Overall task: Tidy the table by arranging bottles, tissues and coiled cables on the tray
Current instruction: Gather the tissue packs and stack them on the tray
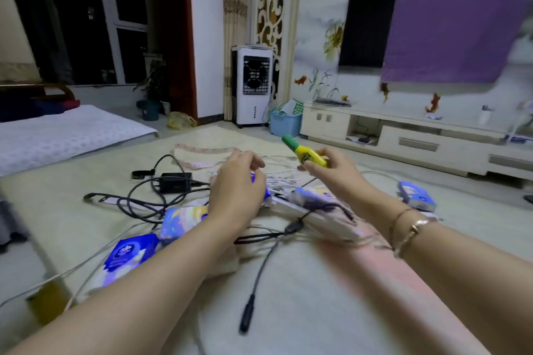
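The right hand [331, 166] pinches a small yellow plastic bottle with a green cap [305, 151] between thumb and fingertips, holding it tilted above the surface with the cap pointing up and to the left. A thin gold-coloured bracelet [409, 229] sits on that wrist. The left hand [238, 181] hovers just left of the bottle, apart from it, fingers loosely curled and relaxed, holding nothing that can be made out.

Directly under and between the two hands lies a tangle of thin white cables [281, 180] and a blurred pale tray-like edge [317, 220]; whether it is the tray cannot be told. A black cable with an inline plug [291, 228] crosses below the hands and trails toward the viewer. Below the left wrist lie two blue tissue packs [131, 252], with a yellow-and-blue pack [181, 220] just beside them. Left of the left hand, a black power adapter with looped black cord [174, 181] rests on the cream cloth-covered surface [302, 297]. To the right of the right forearm sits another blue tissue pack [416, 196].
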`<state>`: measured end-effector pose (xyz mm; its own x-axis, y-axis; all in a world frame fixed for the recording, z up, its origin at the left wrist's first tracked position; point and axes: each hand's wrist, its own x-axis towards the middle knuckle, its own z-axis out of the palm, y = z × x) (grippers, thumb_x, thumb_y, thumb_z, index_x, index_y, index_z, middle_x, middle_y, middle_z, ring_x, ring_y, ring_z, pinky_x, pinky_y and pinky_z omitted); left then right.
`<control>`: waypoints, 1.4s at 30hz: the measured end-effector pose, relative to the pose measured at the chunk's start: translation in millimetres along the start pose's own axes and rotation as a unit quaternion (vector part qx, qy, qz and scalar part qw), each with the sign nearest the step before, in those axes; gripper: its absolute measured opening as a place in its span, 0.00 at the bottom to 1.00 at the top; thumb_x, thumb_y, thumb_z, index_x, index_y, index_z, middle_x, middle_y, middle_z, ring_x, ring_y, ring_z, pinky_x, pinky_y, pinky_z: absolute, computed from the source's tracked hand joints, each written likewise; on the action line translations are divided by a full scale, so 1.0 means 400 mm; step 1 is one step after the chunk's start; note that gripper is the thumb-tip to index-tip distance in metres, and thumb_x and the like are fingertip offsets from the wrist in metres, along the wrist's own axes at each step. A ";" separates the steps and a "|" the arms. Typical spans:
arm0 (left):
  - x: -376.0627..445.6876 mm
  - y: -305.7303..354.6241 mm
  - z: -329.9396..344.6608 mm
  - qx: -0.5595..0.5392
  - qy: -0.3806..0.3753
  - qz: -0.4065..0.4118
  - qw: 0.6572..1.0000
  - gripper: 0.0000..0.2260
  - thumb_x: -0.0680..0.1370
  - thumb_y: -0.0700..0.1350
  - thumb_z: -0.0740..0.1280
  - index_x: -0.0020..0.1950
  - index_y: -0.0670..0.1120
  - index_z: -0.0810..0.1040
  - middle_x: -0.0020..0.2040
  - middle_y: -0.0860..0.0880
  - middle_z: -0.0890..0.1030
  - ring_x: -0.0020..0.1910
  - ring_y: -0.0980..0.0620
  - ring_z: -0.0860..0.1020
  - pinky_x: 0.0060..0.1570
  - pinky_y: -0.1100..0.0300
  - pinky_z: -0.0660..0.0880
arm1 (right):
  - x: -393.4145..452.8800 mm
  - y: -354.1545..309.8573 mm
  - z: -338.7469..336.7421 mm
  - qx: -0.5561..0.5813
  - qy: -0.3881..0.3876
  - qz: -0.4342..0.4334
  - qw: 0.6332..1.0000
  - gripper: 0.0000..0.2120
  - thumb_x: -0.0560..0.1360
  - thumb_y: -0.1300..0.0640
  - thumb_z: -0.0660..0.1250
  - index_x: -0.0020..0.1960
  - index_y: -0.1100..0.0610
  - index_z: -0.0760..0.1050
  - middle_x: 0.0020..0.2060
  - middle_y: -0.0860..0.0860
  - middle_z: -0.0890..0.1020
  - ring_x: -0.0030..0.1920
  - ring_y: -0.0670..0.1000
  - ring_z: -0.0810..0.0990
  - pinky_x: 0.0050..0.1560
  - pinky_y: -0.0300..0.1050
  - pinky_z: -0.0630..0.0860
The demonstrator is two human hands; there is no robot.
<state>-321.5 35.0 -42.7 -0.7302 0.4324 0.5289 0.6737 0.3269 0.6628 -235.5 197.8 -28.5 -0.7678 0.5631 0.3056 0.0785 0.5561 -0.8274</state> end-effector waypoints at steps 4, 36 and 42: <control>-0.083 0.190 0.062 -0.130 -0.120 -0.043 0.983 0.15 0.78 0.52 0.65 0.62 0.46 0.74 0.55 0.50 0.78 0.50 0.51 0.77 0.49 0.60 0.70 | -0.217 0.001 -0.211 0.064 -0.009 0.053 0.996 0.12 0.78 0.53 0.66 0.58 0.56 0.70 0.48 0.48 0.85 0.44 0.45 0.78 0.34 0.33 0.70; -0.345 0.745 0.724 -0.133 -0.195 0.054 0.970 0.06 0.74 0.44 0.70 0.51 0.46 0.79 0.48 0.52 0.82 0.50 0.51 0.79 0.54 0.49 0.75 | -0.617 0.375 -0.765 -0.160 0.143 0.191 0.958 0.09 0.74 0.61 0.60 0.52 0.51 0.71 0.48 0.48 0.77 0.43 0.49 0.77 0.37 0.41 0.72; -0.352 0.760 0.751 -0.109 -0.184 0.076 0.974 0.06 0.75 0.44 0.68 0.51 0.46 0.79 0.48 0.51 0.81 0.49 0.49 0.79 0.53 0.50 0.76 | -0.619 0.384 -0.758 -0.152 0.149 0.189 0.959 0.10 0.73 0.62 0.60 0.52 0.53 0.72 0.49 0.50 0.78 0.48 0.52 0.77 0.44 0.45 0.73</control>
<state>20.1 325.9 -75.0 -0.5072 0.7466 0.4305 0.7017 0.0677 0.7092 159.4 329.1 -88.4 -0.4353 0.8841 0.1699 0.5319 0.4048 -0.7438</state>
